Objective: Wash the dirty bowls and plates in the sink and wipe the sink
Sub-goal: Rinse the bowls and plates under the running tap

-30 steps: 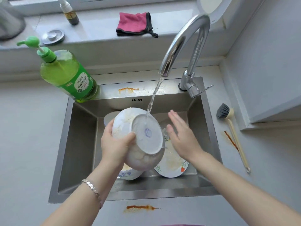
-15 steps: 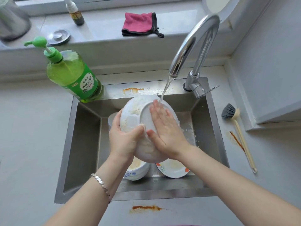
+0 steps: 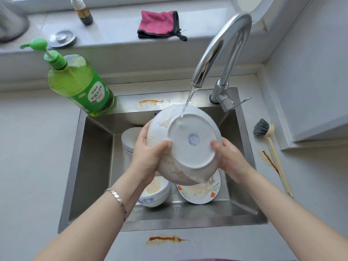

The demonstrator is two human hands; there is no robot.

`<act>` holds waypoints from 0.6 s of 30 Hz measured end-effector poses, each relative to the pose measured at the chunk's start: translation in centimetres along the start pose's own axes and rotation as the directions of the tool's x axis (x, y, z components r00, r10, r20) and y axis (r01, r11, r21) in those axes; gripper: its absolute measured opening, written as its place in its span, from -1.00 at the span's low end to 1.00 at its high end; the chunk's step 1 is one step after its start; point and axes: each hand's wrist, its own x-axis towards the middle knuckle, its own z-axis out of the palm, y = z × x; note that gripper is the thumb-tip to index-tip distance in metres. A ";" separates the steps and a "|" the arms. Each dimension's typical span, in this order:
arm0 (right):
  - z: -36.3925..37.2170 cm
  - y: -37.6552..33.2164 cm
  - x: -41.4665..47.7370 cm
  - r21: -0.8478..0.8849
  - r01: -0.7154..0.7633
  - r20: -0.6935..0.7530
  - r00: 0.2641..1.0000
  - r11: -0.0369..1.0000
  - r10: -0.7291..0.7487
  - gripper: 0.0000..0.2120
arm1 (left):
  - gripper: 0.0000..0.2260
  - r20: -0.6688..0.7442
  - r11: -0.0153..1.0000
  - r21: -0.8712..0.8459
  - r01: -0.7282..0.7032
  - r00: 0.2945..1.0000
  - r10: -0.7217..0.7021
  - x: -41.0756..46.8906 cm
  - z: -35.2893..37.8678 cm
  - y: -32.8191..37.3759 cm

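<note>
The dirty white bowl [image 3: 190,142], bottom up under the faucet [image 3: 222,46] stream above the sink [image 3: 90,166], was gripped by left hand [image 3: 148,157] and right hand [image 3: 231,159].

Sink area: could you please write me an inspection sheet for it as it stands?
Surface: counter has orange stains at front and right.
Job's things: large bowl held bottom-up under the running tap; small bowl and flowered plate lie dirty in the sink.
Clutter: soap bottle, brush, pink cloth.
Grips: left hand and right hand both hold the large bowl.
Cables: nothing seen.
Surroundings: window ledge behind.
</note>
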 end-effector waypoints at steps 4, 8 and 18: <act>-1.4 -1.1 0.0 0.044 0.013 -0.122 0.993 0.999 -0.008 -0.40 | -0.39 0.082 0.978 0.144 0.152 0.983 -0.165 1.9 1.0 0.2; -2.0 -2.5 0.4 -0.011 0.070 -0.196 0.978 0.997 -0.071 -0.44 | -0.54 0.070 0.929 0.305 0.211 0.968 -0.243 3.6 0.9 0.8; 2.7 -5.7 3.9 -0.178 0.152 -0.109 0.979 0.972 -0.173 -0.59 | -0.61 -0.103 0.941 0.230 0.248 0.968 -0.230 3.7 -3.7 1.4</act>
